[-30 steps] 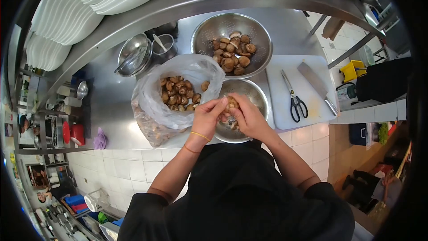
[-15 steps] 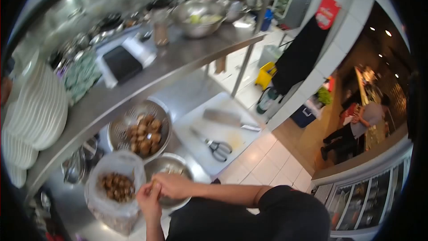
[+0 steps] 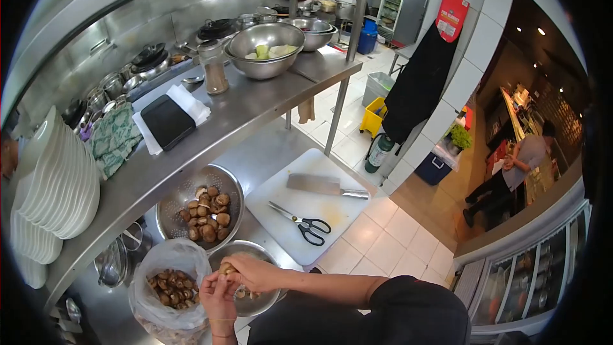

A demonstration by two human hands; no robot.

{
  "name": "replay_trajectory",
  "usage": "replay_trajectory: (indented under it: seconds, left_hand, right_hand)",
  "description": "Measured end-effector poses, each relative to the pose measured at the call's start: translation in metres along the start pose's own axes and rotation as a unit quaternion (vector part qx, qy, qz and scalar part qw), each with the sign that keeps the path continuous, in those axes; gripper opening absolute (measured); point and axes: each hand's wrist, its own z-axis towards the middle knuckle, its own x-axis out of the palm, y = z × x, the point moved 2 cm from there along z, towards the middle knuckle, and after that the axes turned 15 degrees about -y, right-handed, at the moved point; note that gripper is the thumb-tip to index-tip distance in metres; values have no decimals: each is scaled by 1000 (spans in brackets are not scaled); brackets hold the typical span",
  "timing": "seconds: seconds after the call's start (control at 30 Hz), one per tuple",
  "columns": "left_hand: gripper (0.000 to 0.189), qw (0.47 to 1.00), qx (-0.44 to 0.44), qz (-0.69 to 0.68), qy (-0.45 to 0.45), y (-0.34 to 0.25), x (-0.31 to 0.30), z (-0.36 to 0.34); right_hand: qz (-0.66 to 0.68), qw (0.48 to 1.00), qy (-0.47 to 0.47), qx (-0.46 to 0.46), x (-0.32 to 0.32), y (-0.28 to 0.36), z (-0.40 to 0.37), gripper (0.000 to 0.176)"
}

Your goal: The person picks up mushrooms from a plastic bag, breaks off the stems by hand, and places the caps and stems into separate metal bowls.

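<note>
Now we note left hand (image 3: 218,296) and right hand (image 3: 254,273) pinching one mushroom (image 3: 226,269) together above the steel bowl (image 3: 271,254) at the front edge of the counter (image 3: 257,156), beside the bag (image 3: 171,253); best kept low, so bits fall inside

View has swung up & right vs 1 s ago. Then it looked straight down on the table. Now the shelf (image 3: 255,105) top shows, w/ a bowl of greens (image 3: 265,51) & a black pad (image 3: 167,121). Left hand (image 3: 217,297), right hand (image 3: 252,273) & the mushroom (image 3: 227,269) they pinch sit at frame bottom, not mid-frame. Blur from 0.5 s ago is gone. A person (image 3: 520,169) shows far right.
</note>
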Motion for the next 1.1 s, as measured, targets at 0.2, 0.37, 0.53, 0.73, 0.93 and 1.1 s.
replay_trajectory:
  seconds: [0.2, 0.37, 0.53, 0.73, 0.93, 1.1]
  left_hand:
    - [21, 999, 14, -35, 24, 5, -4, -4]
    - [23, 997, 70, 33, -17, 7, -11, 1]
    - [21, 979, 136, 139, -56, 10, -16, 0]
    - [22, 994, 94, 33, -33, 3, -11, 7]
    - [20, 995, 78, 65, 4, -3, -10, 9]
    - [17, 987, 110, 118, -9, 0, -2, 7]
  right_hand:
    - [73, 993, 5, 89, 6, 1, -1, 31]
    - [42, 999, 1, 24, 15, -2, -3, 32]
    - [-3, 1000, -10, 9, 26, -4, 3, 26]
    - [95, 994, -9, 54, 13, 0, 9, 33]
    - [58, 996, 28, 63, 0, 3, 13, 32]
    - [7, 998, -22, 61, 10, 10, 9, 22]
